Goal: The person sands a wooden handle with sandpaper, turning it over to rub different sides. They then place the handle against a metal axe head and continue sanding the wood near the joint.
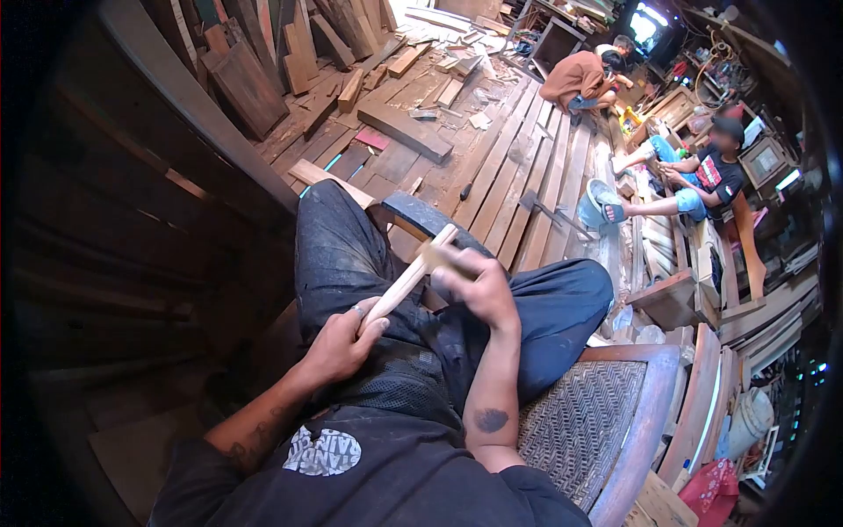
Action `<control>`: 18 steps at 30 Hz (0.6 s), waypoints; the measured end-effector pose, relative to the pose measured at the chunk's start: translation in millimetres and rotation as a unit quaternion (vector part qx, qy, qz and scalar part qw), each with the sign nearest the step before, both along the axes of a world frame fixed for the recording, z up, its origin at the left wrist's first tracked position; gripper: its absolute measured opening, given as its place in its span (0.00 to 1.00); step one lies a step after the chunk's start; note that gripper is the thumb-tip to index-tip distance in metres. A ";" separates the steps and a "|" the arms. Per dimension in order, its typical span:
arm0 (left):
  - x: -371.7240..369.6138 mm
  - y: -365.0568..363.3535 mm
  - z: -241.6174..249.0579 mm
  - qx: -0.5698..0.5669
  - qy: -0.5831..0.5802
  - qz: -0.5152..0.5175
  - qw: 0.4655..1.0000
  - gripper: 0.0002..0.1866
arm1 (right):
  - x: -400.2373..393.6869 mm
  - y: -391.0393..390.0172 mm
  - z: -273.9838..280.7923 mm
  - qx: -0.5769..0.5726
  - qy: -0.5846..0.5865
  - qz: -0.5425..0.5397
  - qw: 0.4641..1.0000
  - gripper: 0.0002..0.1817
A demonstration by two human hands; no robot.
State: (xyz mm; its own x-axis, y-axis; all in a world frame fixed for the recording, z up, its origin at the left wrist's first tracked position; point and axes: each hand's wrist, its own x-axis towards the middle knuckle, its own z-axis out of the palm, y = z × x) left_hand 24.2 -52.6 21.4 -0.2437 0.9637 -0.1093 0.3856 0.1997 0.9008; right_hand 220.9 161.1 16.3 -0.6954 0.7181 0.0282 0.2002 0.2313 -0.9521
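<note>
A pale, slim wooden stick (402, 292) slants up over my lap. Its lower end is in my left hand (342, 344), with the fingers closed around it. Near the stick's upper end, my right hand (479, 288) is curled and smeared by motion. A small tan piece (436, 256), perhaps sandpaper, lies between its fingers and the wood; blur hides its exact kind. Both hands are above my crossed legs in dark trousers (342, 241). Just beyond the stick is a curved dark wooden part (421, 213).
I sit on a woven-seat chair (580, 413). Long planks (518, 176) form the floor ahead, with a hammer-like tool (551, 211) on them. Offcuts (404, 132) and leaning boards (246, 88) are at the upper left. Co-workers sit at right (720, 171) and farther back (580, 79).
</note>
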 end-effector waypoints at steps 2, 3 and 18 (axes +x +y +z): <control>-0.5 -0.8 -4.7 0.021 0.001 -0.003 1.000 0.25 | 1.7 6.9 -11.0 0.031 -0.002 -0.068 0.997 0.26; -1.0 -0.4 -7.7 0.029 0.001 -0.003 1.000 0.25 | 2.7 6.4 -12.6 0.016 -0.007 -0.060 0.998 0.26; -0.4 -2.7 -7.8 0.010 0.031 0.003 0.999 0.25 | -9.3 -14.0 12.4 -0.113 0.044 0.044 0.992 0.22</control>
State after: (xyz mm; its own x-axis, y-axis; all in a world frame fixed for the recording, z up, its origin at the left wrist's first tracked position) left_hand 23.8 -55.3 13.7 -0.2550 0.9641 -0.0738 0.4391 0.1834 0.8795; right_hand 211.6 147.1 28.7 -0.7583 0.6488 -0.0642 0.1031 0.0221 -0.9944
